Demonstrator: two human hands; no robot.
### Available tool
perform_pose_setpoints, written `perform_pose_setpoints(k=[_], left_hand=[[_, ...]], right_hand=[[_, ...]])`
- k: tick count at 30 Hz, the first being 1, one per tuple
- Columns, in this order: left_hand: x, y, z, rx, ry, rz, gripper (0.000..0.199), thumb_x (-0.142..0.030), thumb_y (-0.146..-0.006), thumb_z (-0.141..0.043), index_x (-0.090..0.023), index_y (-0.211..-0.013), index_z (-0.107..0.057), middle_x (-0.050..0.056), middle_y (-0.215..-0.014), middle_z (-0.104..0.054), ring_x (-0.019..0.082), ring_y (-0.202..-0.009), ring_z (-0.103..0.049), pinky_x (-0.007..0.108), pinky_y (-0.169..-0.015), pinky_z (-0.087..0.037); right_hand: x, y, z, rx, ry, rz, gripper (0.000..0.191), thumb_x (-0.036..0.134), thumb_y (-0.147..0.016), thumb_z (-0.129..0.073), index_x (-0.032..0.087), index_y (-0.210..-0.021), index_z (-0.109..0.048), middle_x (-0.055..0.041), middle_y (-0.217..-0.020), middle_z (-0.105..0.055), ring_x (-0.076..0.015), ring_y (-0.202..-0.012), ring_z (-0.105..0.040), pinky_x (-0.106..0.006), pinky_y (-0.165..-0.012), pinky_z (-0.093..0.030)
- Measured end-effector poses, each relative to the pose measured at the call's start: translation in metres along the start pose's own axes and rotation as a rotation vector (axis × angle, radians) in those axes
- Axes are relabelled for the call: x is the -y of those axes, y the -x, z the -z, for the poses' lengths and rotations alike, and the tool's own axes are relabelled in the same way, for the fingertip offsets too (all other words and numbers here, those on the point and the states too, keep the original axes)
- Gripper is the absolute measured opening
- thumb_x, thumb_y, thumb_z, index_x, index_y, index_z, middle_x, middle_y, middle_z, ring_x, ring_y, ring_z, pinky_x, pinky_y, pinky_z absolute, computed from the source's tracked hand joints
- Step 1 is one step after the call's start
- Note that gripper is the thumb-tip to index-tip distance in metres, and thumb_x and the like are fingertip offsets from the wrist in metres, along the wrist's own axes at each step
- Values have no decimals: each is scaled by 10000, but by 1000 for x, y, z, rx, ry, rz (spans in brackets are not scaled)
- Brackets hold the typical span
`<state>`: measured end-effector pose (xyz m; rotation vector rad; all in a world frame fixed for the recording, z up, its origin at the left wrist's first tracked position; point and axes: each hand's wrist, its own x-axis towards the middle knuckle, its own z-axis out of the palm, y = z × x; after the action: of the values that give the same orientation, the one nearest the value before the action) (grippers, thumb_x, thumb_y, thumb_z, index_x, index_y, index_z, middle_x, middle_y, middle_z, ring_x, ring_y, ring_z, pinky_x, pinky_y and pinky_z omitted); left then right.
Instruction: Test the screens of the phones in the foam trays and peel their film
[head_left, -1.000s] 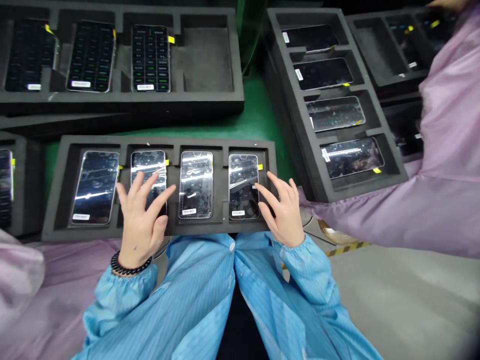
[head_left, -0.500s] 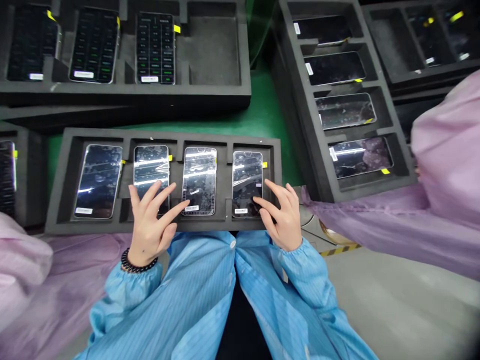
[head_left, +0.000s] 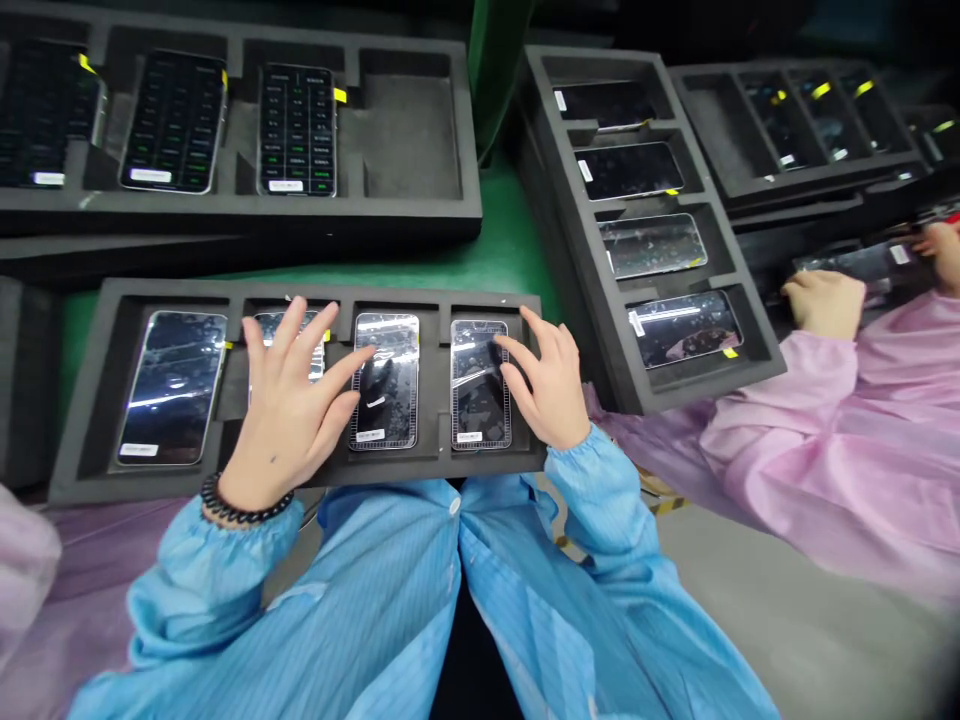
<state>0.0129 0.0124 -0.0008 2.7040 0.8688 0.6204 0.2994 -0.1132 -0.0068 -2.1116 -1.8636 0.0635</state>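
Observation:
A black foam tray (head_left: 292,468) lies in front of me, with a smartphone in each compartment. My left hand (head_left: 289,400) is open, fingers spread above the second phone (head_left: 315,360) and partly hiding it. Its index fingertip is at the upper screen of the third phone (head_left: 386,395), which shows a grid along its border. My right hand (head_left: 551,380) is open too, its index fingertip at the upper right of the rightmost phone (head_left: 474,385), also showing a grid. The leftmost phone (head_left: 174,385) has a dark screen and a white label.
Behind stands another foam tray (head_left: 330,212) with phones showing rows of text. To the right a foam tray (head_left: 645,385) holds several dark phones, with a further tray (head_left: 795,180) beyond. At the right, a co-worker's hand (head_left: 825,300) is near another phone (head_left: 862,262).
Both hands have moved up the screens. A grid border now shows on the rightmost phone. The view has shifted, and a co-worker's hands have come into sight at the right.

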Motion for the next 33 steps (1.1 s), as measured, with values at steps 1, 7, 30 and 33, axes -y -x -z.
perform_pose_setpoints(k=[1, 7, 30, 33], left_hand=[[1, -10, 2, 29, -17, -14, 400, -320, -1020, -398, -291, -1390, -548, 44, -1679, -208, 322, -1579, -116, 675, -1259, -19], [4, -38, -2, 130, -27, -6, 420, -357, -1028, -344, -240, -1348, -590, 86, -1662, -245, 344, -1573, -130, 670, -1263, -48], [8, -57, -32, 268, -145, -69, 479, -452, -1030, -344, -250, -1400, -572, 136, -1651, -265, 351, -1564, -173, 719, -1222, -109], [8, -57, -32, 260, -143, -81, 471, -461, -1024, -364, -259, -1390, -581, 130, -1651, -262, 351, -1562, -181, 723, -1220, -104]], right_hand=[[1, -9, -1, 18, -1, 29, 382, 377, -1049, -384, 238, -1299, -637, -121, -1576, -418, -288, -1391, -437, -579, -1209, -276], [13, -38, -6, 78, 5, 136, 366, 388, -1047, -412, 259, -1287, -656, -106, -1602, -391, -285, -1407, -413, -601, -1238, -209], [14, -42, -15, 28, 28, 230, 371, 386, -1047, -408, 224, -1255, -669, -143, -1603, -389, -293, -1389, -447, -614, -1223, -228], [14, -42, -16, 30, 28, 230, 369, 391, -1045, -411, 226, -1254, -667, -137, -1608, -381, -291, -1390, -444, -614, -1225, -226]])
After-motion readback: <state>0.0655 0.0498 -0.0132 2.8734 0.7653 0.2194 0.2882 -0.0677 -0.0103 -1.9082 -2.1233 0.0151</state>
